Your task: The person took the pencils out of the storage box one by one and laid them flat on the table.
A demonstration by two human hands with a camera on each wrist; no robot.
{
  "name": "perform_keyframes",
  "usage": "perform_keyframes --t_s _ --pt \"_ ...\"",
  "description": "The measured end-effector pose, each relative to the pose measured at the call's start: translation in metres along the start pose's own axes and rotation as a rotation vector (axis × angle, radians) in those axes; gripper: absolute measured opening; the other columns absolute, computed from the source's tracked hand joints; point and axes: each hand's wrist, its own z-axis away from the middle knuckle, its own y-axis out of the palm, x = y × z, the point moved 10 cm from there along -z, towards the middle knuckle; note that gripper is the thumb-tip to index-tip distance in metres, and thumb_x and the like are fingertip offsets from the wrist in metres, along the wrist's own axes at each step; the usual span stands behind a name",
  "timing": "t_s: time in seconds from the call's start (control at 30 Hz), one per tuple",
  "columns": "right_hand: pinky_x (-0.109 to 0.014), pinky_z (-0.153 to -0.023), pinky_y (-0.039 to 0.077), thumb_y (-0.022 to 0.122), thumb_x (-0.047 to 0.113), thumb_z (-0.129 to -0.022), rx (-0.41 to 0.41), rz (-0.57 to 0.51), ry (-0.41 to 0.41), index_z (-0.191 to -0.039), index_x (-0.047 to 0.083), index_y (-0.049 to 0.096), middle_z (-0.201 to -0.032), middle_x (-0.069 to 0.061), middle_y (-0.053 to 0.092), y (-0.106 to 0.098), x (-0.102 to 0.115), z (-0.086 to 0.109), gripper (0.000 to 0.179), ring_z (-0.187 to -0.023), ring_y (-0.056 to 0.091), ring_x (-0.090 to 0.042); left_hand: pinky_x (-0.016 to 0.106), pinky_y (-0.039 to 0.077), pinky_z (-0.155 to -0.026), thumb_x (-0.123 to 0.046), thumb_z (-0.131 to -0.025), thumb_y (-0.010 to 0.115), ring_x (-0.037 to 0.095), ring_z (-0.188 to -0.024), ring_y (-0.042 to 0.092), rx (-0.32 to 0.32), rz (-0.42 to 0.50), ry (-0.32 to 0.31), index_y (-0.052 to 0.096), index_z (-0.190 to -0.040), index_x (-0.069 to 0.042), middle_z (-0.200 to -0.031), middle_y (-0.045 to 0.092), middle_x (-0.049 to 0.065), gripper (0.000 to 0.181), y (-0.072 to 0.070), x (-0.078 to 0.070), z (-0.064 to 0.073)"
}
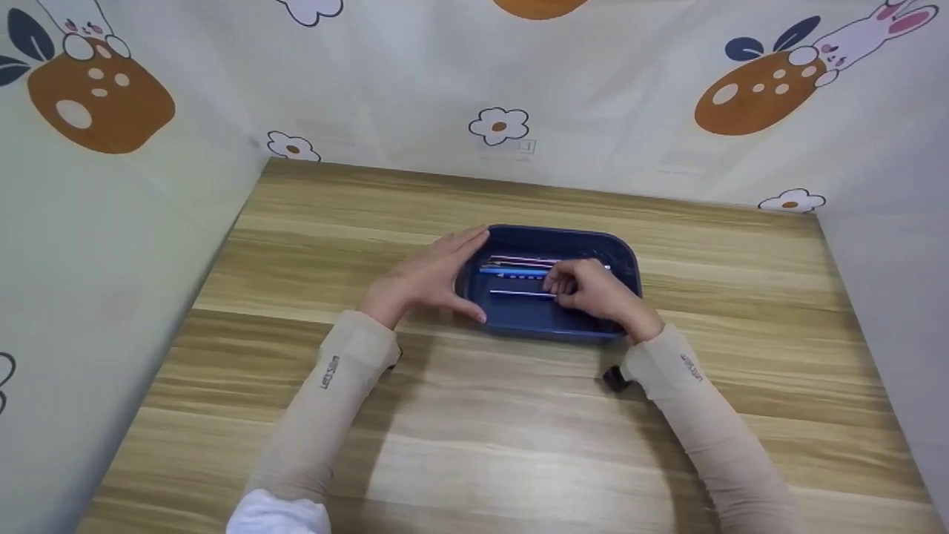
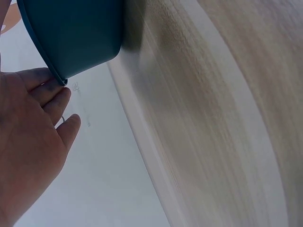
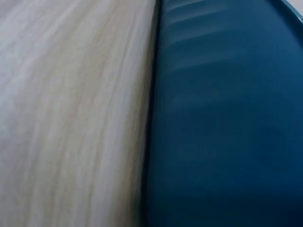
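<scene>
A dark blue rectangular plastic bin stands on the table, with several pens and pencils lying lengthwise inside. My left hand rests at the bin's left end, fingers extended and thumb spread apart; in the left wrist view its fingertips touch the rim. Inside the right half, my right hand has its fingers curled and pinches the right end of a slim, shiny pencil. Behind that pencil lie a bright blue pen and other slim pencils, partly covered by the right hand. The right wrist view holds only the bin's outer wall and tabletop.
The wood-grain table runs back to a cloth wall printed with oranges, rabbits and flowers. More pale cloth hangs along the left and right sides. A small black device sits at the right wrist, close to the bin's front corner.
</scene>
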Motion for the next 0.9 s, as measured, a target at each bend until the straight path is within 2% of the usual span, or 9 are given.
perform_keyframes --t_s 0.17,0.5,0.6,0.77,0.9 --pt "-0.021 -0.07 0.053 0.069 -0.004 -0.084 -0.005 -0.041 -0.009 -0.097 0.003 0.072 -0.089 -0.011 0.072 -0.003 0.004 0.002 0.015 -0.078 0.061 -0.014 0.043 0.013 -0.129 -0.067 -0.064 0.083 0.029 -0.156 0.013 -0.011 -0.004 0.02 0.012 -0.161 -0.012 -0.17 0.009 0.005 0.132 0.0 -0.001 -0.001" --pt "-0.019 -0.07 0.054 0.072 -0.002 -0.085 -0.03 -0.061 -0.038 -0.096 0.006 0.073 -0.091 -0.008 0.073 -0.012 0.015 0.009 0.013 -0.079 0.063 -0.012 0.042 0.01 -0.129 -0.07 -0.064 0.081 0.026 -0.157 0.01 -0.002 0.007 0.013 0.01 -0.162 -0.014 -0.17 0.007 0.005 0.133 0.0 -0.001 0.0" --pt "-0.024 -0.071 0.056 0.072 -0.001 -0.084 -0.049 -0.052 -0.059 -0.094 0.006 0.073 -0.09 -0.007 0.074 -0.016 0.02 0.012 0.012 -0.079 0.063 -0.013 0.042 0.011 -0.129 -0.07 -0.064 0.08 0.026 -0.157 0.01 -0.004 -0.005 0.017 0.011 -0.161 -0.013 -0.17 0.008 0.005 0.133 0.0 -0.001 0.0" --pt "-0.039 -0.073 0.06 0.072 -0.004 -0.082 -0.083 -0.046 -0.108 -0.093 0.005 0.073 -0.09 -0.008 0.075 -0.024 0.03 0.018 0.014 -0.079 0.064 -0.013 0.042 0.011 -0.129 -0.07 -0.065 0.08 0.025 -0.157 0.01 -0.005 -0.015 0.017 0.01 -0.161 -0.013 -0.17 0.008 0.005 0.132 0.0 -0.001 0.0" --pt "-0.038 -0.073 0.06 0.071 -0.006 -0.081 -0.092 -0.046 -0.136 -0.092 0.005 0.073 -0.089 -0.007 0.075 -0.028 0.038 0.022 0.016 -0.078 0.063 -0.011 0.042 0.011 -0.129 -0.067 -0.065 0.082 0.025 -0.157 0.01 -0.004 -0.008 0.01 0.01 -0.162 -0.014 -0.17 0.008 0.004 0.132 0.0 -0.001 0.001"
